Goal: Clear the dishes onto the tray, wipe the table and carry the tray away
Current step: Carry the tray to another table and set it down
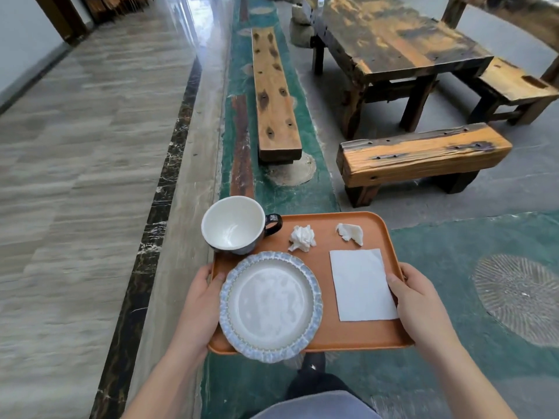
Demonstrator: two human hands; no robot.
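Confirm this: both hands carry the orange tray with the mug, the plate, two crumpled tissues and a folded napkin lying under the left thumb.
Wrong thumb. In the head view the folded napkin lies under the right hand thumb; the left hand grips the orange tray beside the plate.

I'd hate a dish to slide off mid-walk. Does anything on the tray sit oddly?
Yes. The plate overhangs the tray's near edge, and the cup juts past its far left corner. Both hands, left and right, hold the tray's sides.
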